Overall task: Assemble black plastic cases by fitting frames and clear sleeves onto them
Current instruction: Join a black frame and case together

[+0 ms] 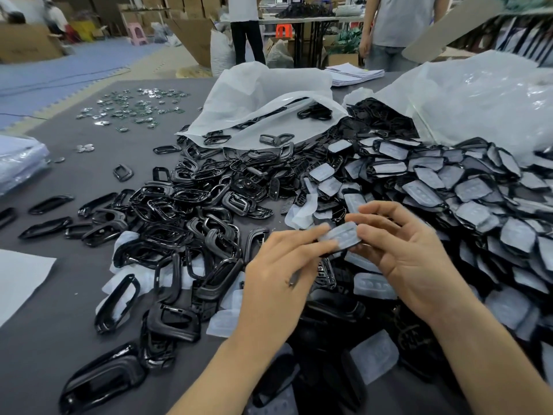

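Both hands meet over the middle of the table on one small black case with a clear sleeve (341, 237) over its top. My left hand (278, 274) pinches its left end with fingertips and thumb. My right hand (410, 256) holds its right end, fingers curled over the top. Glossy black frames (179, 211) lie heaped to the left. Cases with sleeves fitted (466, 199) are piled to the right. Loose clear sleeves (374, 284) lie under my hands.
The grey table (74, 280) holds two open white plastic bags (254, 94) spilling black parts at the back, small shiny metal pieces (134, 106) at far left, and white paper (18, 277) at the left edge. Two people stand beyond the table.
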The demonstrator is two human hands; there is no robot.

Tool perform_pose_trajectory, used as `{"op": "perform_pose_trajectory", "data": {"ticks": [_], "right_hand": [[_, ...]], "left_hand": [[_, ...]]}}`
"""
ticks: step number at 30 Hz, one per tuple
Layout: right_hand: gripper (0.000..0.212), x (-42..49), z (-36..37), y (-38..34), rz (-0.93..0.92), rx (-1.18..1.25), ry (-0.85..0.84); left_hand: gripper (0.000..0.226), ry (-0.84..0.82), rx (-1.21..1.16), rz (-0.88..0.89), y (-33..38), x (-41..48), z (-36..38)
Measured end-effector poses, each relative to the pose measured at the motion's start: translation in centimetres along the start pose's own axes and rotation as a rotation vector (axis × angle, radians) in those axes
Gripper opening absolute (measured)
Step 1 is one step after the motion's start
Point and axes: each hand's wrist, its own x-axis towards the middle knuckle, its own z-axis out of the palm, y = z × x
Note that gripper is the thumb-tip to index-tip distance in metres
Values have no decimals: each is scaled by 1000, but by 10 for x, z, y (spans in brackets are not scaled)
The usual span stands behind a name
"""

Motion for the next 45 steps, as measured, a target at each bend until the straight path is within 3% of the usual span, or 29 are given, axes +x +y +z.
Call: {"op": "perform_pose_trajectory", "data": {"ticks": [6,12,20,23,28,36,45], "right_hand": [[24,-1,-4,3,-26,-214,25],[31,0,-6,5,-34,-306,69],[31,0,-4,8,-74,-392,14],[30,-2,-2,9,-103,-477,-21],[16,-5,6,13,-121,-471,-58],[19,-8,10,15,-120,-457,-34],[26,-4,4,20,-40,-457,-42]], "left_hand": [[14,50,17,37,-3,-2,2],[22,37,-25,14,-2,-3,4],[35,-92,-393,-462,1,-7,5],[25,-82,-493,-575,0,-7,8],[19,-110,-345,-516,-6,-8,8],[13,-92,-229,-355,-6,-9,5],[16,-138,-208,-370,-4,-9,6]]}}
